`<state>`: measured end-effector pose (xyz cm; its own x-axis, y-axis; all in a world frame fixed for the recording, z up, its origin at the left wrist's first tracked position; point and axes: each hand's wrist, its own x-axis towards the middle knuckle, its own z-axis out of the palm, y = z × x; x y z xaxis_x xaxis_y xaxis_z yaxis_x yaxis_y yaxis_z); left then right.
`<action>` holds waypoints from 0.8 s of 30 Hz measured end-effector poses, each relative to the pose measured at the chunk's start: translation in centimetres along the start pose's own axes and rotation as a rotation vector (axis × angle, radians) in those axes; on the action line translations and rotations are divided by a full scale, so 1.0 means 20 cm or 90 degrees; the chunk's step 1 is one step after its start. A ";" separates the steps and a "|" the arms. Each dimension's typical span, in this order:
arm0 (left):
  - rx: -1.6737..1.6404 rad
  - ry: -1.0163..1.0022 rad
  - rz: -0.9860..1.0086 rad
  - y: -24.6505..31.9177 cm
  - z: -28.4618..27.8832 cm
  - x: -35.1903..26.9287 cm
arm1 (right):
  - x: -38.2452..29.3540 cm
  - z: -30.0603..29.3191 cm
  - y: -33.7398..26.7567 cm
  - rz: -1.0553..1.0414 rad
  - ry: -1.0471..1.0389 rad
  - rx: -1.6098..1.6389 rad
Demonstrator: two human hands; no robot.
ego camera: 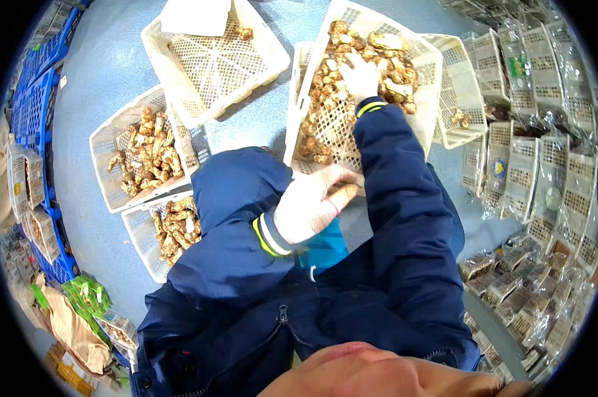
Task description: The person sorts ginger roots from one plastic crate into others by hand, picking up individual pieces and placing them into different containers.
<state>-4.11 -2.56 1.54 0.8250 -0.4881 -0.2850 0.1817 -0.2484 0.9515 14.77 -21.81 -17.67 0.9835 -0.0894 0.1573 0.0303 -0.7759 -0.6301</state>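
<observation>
My right hand [361, 77] reaches into a white plastic crate [428, 69], its fingers spread over a heap of brown, knobbly mushrooms [398, 72]. It touches the heap, and I see nothing lifted in it. Part of the crate's mesh floor shows between the mushrooms. Near the same crate's closest edge, my left hand [309, 203] hovers with its fingers curled. The fingertips look brownish; whether something small is held there is not plain.
Left of me, one crate [105, 168] holds long mushrooms [152, 149], and another [142, 255] lies partly under my sleeve. A further crate [259, 64] contains a white sheet [195, 17] and a small mushroom [243, 33]. Plastic-wrapped baskets [542, 64] line the right; blue pallets [33, 119] stand left.
</observation>
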 end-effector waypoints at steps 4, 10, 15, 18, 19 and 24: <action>-0.083 0.010 -0.010 -0.03 0.01 0.00 | 0.03 0.18 -0.02 -0.038 -0.064 -0.249; -0.039 -0.025 -0.010 -0.02 -0.01 0.01 | -0.11 -0.07 -0.04 0.178 -0.054 0.636; 0.033 0.022 0.033 -0.05 -0.01 0.01 | -0.25 -0.41 -0.34 0.196 -0.234 0.914; 0.015 0.044 0.066 -0.09 0.03 0.04 | -0.30 -0.55 -0.43 0.172 -0.222 0.880; 0.009 0.059 0.094 -0.11 0.02 0.05 | -0.32 -0.57 -0.50 0.145 -0.228 0.905; -0.550 0.006 -0.120 -0.13 -0.03 0.07 | -0.49 -0.73 -0.74 -0.177 -0.280 0.418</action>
<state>-3.10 -2.09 -1.22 0.7442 -0.4953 -0.4482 0.6528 0.3970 0.6452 2.05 -18.62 1.19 0.9005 0.4090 0.1476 0.2462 -0.2000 -0.9484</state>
